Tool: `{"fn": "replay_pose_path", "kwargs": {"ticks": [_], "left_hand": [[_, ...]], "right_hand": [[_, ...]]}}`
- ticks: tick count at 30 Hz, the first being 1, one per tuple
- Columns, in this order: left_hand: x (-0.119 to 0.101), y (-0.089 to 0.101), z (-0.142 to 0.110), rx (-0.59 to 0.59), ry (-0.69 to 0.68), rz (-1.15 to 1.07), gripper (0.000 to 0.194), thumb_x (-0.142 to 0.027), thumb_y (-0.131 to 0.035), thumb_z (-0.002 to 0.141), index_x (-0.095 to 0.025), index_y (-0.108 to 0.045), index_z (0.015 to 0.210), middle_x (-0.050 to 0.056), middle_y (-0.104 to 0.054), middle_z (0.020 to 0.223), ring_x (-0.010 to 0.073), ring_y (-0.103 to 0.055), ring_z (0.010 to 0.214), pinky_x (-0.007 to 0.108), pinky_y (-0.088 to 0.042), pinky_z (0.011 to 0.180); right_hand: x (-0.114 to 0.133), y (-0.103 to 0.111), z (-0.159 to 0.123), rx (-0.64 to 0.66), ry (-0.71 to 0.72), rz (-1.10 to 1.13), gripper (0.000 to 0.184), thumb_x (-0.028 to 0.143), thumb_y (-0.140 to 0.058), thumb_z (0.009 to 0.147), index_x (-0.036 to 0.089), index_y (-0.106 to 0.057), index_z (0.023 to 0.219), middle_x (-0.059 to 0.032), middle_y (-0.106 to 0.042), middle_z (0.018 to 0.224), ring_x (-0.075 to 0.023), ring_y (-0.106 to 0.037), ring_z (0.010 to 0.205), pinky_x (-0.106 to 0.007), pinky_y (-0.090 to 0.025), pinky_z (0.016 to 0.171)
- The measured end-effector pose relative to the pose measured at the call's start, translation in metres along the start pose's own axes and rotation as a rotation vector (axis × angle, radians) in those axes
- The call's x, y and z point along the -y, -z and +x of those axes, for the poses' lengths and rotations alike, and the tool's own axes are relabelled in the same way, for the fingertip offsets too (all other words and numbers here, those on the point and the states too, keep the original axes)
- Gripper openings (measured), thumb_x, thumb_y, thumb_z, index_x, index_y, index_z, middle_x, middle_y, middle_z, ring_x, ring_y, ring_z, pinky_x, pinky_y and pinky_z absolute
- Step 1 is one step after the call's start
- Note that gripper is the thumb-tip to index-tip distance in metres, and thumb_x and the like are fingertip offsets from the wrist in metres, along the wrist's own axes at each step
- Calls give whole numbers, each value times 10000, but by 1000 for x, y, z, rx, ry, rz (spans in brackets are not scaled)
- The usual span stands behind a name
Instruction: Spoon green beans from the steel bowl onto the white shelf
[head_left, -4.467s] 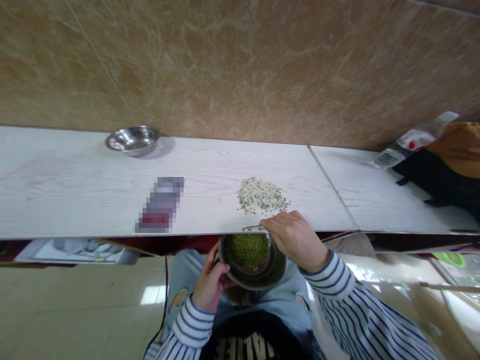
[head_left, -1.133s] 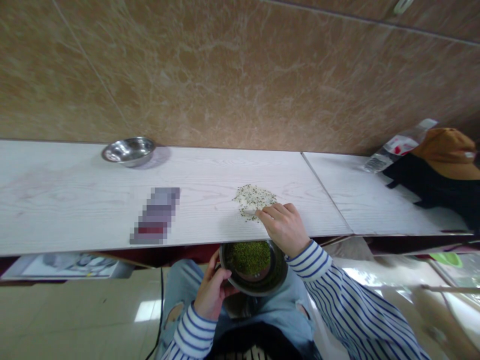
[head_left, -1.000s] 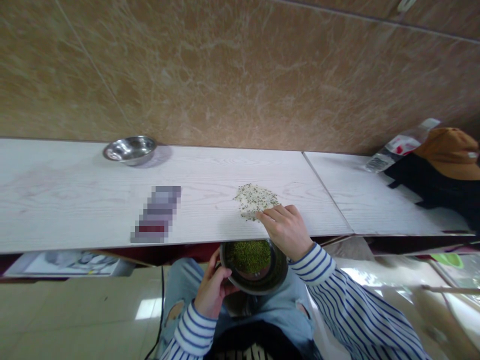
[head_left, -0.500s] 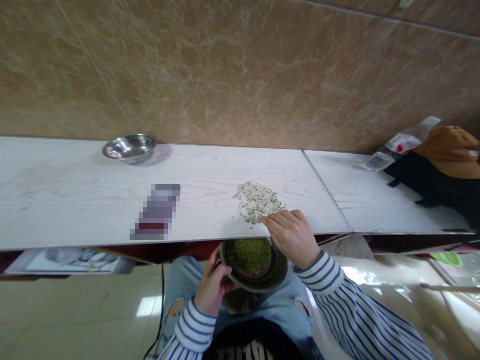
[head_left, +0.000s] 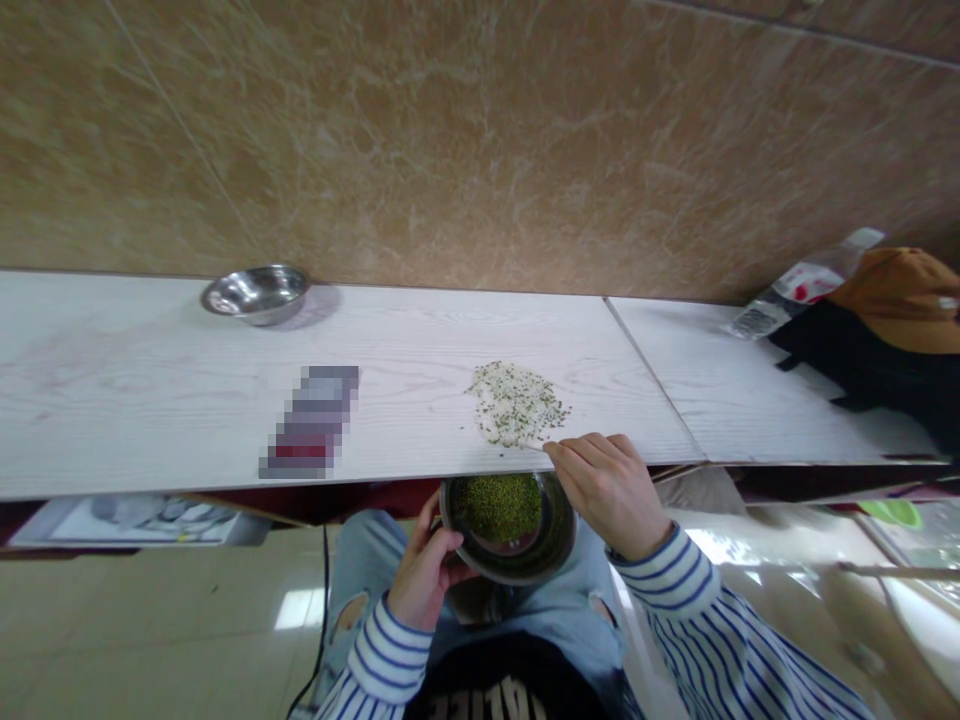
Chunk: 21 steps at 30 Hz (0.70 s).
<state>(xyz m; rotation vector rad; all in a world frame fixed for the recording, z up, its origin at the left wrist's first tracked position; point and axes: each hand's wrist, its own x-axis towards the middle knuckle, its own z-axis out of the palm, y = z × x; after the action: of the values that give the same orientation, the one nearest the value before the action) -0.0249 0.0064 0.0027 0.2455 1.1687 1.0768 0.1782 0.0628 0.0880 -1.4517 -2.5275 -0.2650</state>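
My left hand [head_left: 424, 580] is closed around the near side of a steel bowl [head_left: 556, 548], held on my lap just below the table's front edge. The bowl contains green beans [head_left: 499, 505]. My right hand [head_left: 611, 490] rests at the table edge above the bowl's right rim. Its fingers are pressed together and point left at the near corner of a small pile of white grains mixed with green beans [head_left: 516, 403]. Whether the fingertips hold anything is too small to see.
The pale wooden table [head_left: 150, 400] runs along a brown marbled wall. An empty steel bowl [head_left: 255, 293] stands at the back left, a blurred flat object [head_left: 311, 420] lies left of the pile. A plastic bottle [head_left: 795, 290], an orange cap [head_left: 900, 295] and a black bag [head_left: 862, 370] lie at the right.
My right hand has drawn back from the pile to the table's front edge, over the bowl's rim. The pile looks a little more spread toward me. My left hand and the bowl stayed put.
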Motion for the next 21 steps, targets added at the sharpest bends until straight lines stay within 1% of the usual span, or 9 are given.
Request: {"fn": "replay_pose_path", "kwargs": {"ticks": [5, 12, 18, 21], "left_hand": [[-1, -2, 0, 1, 0, -2, 639, -127, -541, 611, -272, -410, 1220, -34, -502, 715, 117, -490, 614, 252, -474, 510], [-3, -4, -2, -10, -5, 3, 658, -122, -526, 616, -276, -389, 1241, -25, -515, 745, 117, -477, 621, 256, -473, 510], [-3, -3, -2, -16, -3, 15, 655, -127, -522, 624, -274, -386, 1247, -32, -492, 693, 119, -473, 605, 246, -462, 489], [-3, -3, -3, -23, -5, 15, 641, -120, -524, 620, -273, -401, 1230, -28, -505, 724, 112, -476, 605, 241, -463, 487]], "right_hand": [[3, 1, 0, -12, 22, -11, 188, 208, -446, 867, 209, -598, 977, -22, -638, 817, -145, -518, 795, -295, -271, 698], [4, 0, 0, -2, 8, 8, 194, 206, -439, 870, 209, -587, 994, -21, -637, 837, -151, -518, 806, -303, -276, 704], [6, 0, -2, -11, 9, 29, 202, 201, -430, 873, 202, -583, 1006, -26, -637, 844, -150, -521, 812, -306, -281, 709], [6, 1, -4, -7, 13, 23, 193, 194, -438, 867, 202, -586, 991, -19, -637, 832, -148, -522, 797, -306, -282, 701]]}}
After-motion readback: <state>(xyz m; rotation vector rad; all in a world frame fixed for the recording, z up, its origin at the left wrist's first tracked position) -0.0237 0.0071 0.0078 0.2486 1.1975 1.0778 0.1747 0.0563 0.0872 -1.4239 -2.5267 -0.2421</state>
